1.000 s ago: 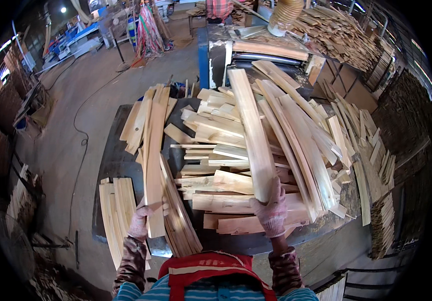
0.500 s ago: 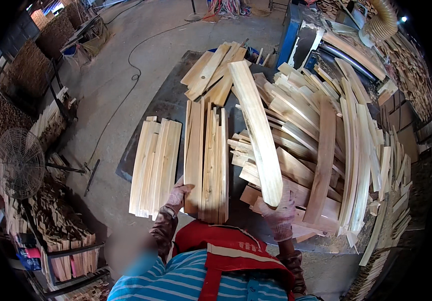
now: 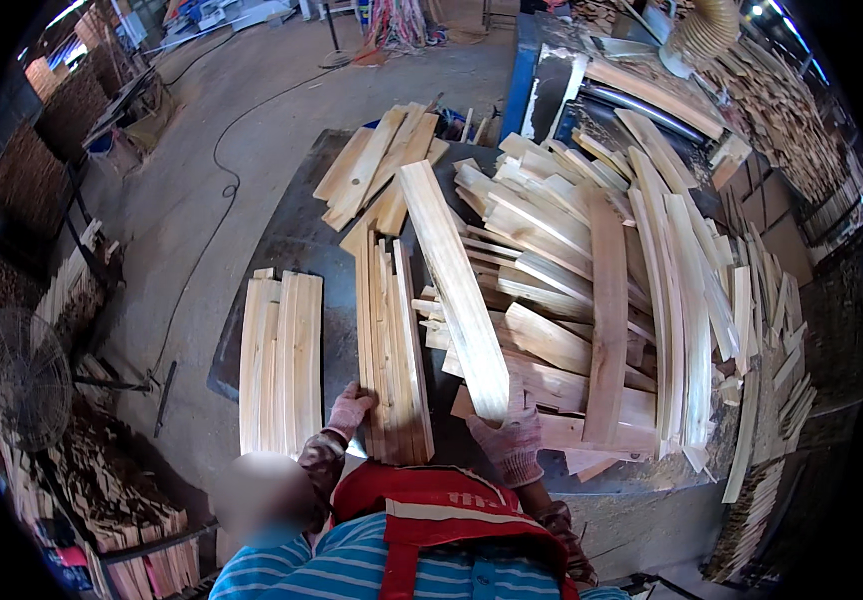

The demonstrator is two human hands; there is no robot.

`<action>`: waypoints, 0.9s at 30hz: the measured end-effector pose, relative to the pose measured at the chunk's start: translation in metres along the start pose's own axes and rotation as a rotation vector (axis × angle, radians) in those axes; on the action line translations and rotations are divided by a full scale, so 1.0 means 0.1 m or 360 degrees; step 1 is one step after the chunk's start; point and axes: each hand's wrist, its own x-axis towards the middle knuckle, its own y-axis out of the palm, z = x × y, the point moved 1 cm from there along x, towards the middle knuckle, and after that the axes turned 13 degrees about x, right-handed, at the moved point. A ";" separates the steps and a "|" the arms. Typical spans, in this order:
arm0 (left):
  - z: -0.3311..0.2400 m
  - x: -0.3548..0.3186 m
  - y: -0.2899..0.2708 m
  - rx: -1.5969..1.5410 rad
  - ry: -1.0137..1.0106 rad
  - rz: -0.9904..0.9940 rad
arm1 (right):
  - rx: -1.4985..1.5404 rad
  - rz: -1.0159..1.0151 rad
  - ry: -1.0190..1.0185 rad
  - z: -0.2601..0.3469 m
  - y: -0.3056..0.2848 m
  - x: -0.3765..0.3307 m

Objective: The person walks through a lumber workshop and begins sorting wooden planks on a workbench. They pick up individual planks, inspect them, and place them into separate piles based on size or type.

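Observation:
My right hand (image 3: 507,440), in a pale work glove, is closed around the near end of a long pale wooden board (image 3: 456,295). That board slants away to the far left, above the table. In the middle stands a row of narrow boards (image 3: 391,370), set on edge side by side. My gloved left hand (image 3: 349,412) is closed against the row's near left side, partly hidden by the boards. Left of it lies another neat bundle of boards (image 3: 281,360), which neither hand touches.
A dark metal table (image 3: 251,250) bears the wood. A heap of loose boards (image 3: 551,270) spreads over its right side, with a smaller pile (image 3: 381,165) at the far edge. A blue machine (image 3: 523,75) stands beyond; a fan (image 3: 26,375) is at the left.
The view has shifted, moving the scene left. The wide board face at the middle row's left side now shows as a narrow edge. My right hand still holds its board.

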 end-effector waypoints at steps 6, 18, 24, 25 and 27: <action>-1.79 -0.29 0.34 -0.0333 0.0865 0.0050 | 0.0141 -0.0012 0.0092 -0.31 0.21 -0.11; -1.72 0.18 -0.47 -0.1110 0.0182 0.0418 | -0.1163 -0.0729 -0.0162 -0.75 -0.79 0.24; -0.93 0.22 -0.59 0.0450 -0.0097 -0.0790 | -0.1128 -0.0540 0.0280 -1.02 -1.18 0.24; -0.41 0.45 -0.66 0.0497 0.0035 -0.0799 | -0.1007 -0.0511 0.0313 -0.84 -1.16 0.27; 0.20 0.69 -0.48 0.0590 0.0088 -0.0632 | -0.0794 -0.0452 0.0401 -0.43 -1.13 0.30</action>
